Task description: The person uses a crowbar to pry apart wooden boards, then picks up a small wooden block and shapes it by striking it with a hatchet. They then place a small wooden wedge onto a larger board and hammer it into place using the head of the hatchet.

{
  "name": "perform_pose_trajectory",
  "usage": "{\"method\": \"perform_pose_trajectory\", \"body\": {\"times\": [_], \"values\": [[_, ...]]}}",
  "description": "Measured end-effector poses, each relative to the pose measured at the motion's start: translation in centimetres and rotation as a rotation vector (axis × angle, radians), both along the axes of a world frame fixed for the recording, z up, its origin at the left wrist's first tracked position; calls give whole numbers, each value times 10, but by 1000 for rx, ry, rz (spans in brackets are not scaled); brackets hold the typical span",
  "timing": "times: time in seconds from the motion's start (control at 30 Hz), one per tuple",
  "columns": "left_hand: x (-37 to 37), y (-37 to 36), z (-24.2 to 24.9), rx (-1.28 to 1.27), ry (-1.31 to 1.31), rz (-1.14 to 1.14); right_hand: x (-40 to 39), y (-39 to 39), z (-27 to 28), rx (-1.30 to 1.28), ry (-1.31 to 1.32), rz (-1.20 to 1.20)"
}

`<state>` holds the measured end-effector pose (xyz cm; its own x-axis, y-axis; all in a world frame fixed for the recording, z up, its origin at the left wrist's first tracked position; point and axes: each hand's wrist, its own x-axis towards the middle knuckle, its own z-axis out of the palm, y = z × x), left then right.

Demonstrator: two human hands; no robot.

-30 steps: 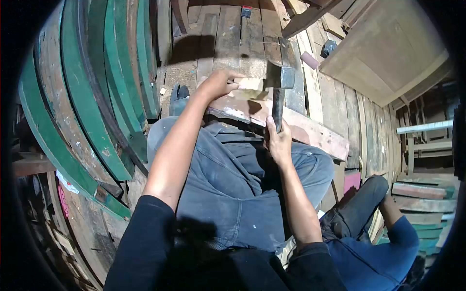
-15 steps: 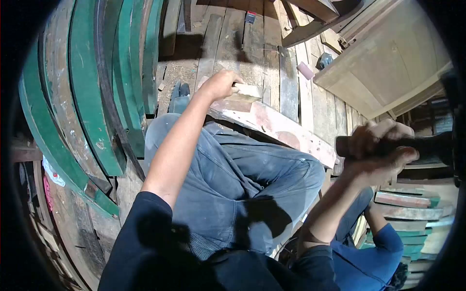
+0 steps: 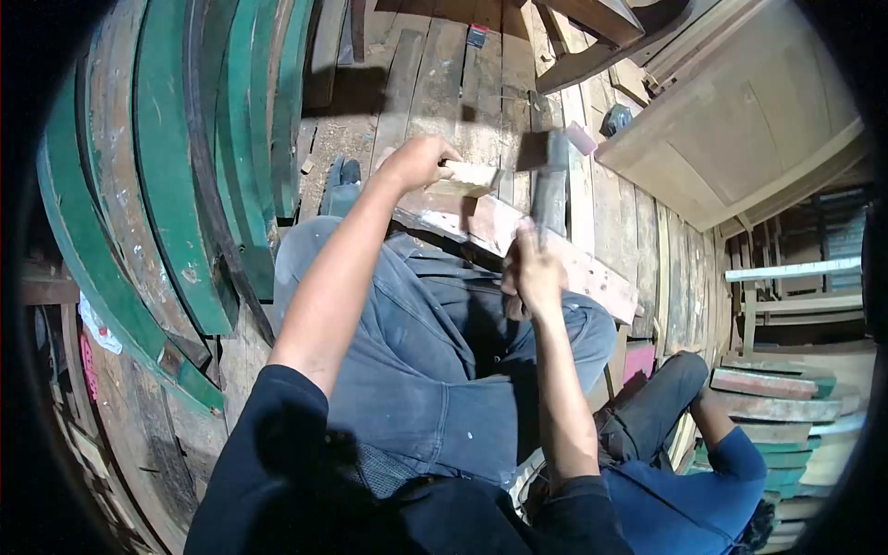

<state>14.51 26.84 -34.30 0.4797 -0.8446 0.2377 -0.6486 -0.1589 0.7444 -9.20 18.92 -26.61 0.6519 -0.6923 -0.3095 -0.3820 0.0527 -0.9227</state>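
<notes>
My left hand (image 3: 421, 165) is closed around the near end of a small pale wood block (image 3: 474, 176). That block rests on the left end of a thick, whitish, stained plank (image 3: 585, 276), which lies slantwise beyond my folded legs. In my right hand (image 3: 535, 276) I grip the handle of a hammer-like tool (image 3: 548, 190), its blocky dark head up and blurred by motion. From this view the tool passes in front of the plank, with its head to the right of the pale block.
Curved green boards (image 3: 166, 176) stand in a row on my left. A large wooden panel (image 3: 740, 139) leans at the right. Another person in a blue top (image 3: 689, 495) sits at lower right. A small purple item (image 3: 582, 139) lies on the plank floor (image 3: 430, 88).
My right hand has swung from the far right, raised close to the camera, down and left over the plank with the hammer-like tool. My left hand stays on the block.
</notes>
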Motion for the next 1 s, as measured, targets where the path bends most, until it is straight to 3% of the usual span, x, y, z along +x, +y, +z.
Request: {"method": "perform_pose_trajectory", "body": {"times": [0.03, 0.1, 0.2, 0.27, 0.33, 0.63, 0.77, 0.83, 0.9, 0.97, 1.0], "values": [[1, 0, 1, -42, 5, 6, -1, -16, -31, 45, -3, 73], [8, -3, 0, -33, -26, 0, -3, -28, -36, 160, -7, 79], [7, 0, 2, 90, 47, -23, -2, -18, -40, 131, -11, 93], [7, -1, -1, 62, -20, -25, 0, -10, -45, 59, -73, 115], [9, -2, -2, 42, -64, -48, 1, -5, -48, 144, -92, 78], [5, -2, 4, 34, -47, 10, -4, -3, -54, 92, -237, -16], [3, 0, 6, 46, -37, 7, -9, -13, -8, -25, -514, -90], [3, -1, 5, 47, -22, -1, -11, -10, 34, -147, -597, -237], [4, -2, 2, 50, 56, 0, -10, -14, 79, -210, -871, -268], [3, -1, 2, 41, 89, -2, -18, -24, 122, -459, -886, 34], [3, 1, 4, 6, -47, -34, -19, -24, 123, -462, -884, 35]]}}
